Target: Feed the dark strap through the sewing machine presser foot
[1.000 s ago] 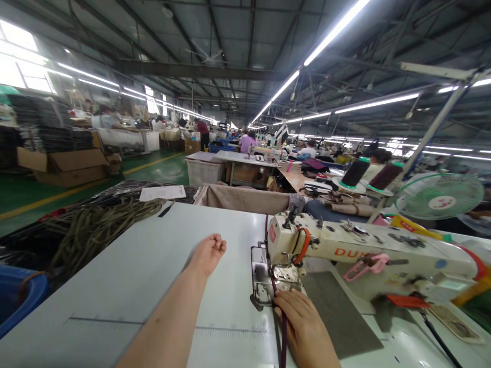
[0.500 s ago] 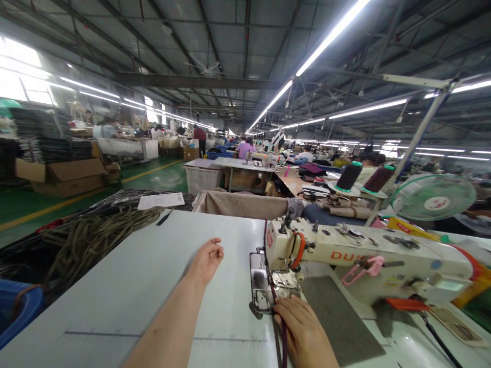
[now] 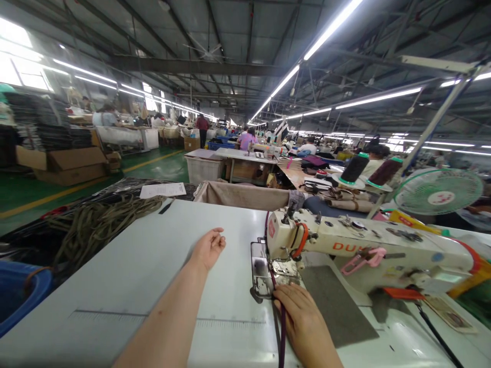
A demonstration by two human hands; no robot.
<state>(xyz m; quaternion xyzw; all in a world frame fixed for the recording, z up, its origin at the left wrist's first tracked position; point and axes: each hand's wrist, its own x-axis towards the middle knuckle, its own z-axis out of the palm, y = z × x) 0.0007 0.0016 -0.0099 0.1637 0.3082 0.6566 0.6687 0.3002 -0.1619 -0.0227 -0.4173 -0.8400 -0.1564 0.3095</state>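
Observation:
A narrow dark purple strip (image 3: 283, 332) runs along the table and under the presser area of a white sewing machine (image 3: 341, 245). My right hand (image 3: 301, 312) lies over this strip just in front of the metal needle plate (image 3: 264, 278), fingers together and pressing on it. Further left, my left hand (image 3: 209, 249) rests above the white tabletop (image 3: 226, 291), its fingers half curled and apart, with nothing visible in them. Part of the strip rises behind the machine head. The needle itself cannot be made out.
Olive straps (image 3: 103, 225) lie heaped at the left, by a blue bin (image 3: 23, 291). A fabric-lined bin (image 3: 241, 196) stands beyond the table. Thread cones (image 3: 355, 167) and a green fan (image 3: 439, 193) are at the right. Scissors (image 3: 404, 234) lie on the machine.
The camera view has shifted slightly, so the table and machine sit a little differently. Both hands keep about the same places, my right hand still on the strip.

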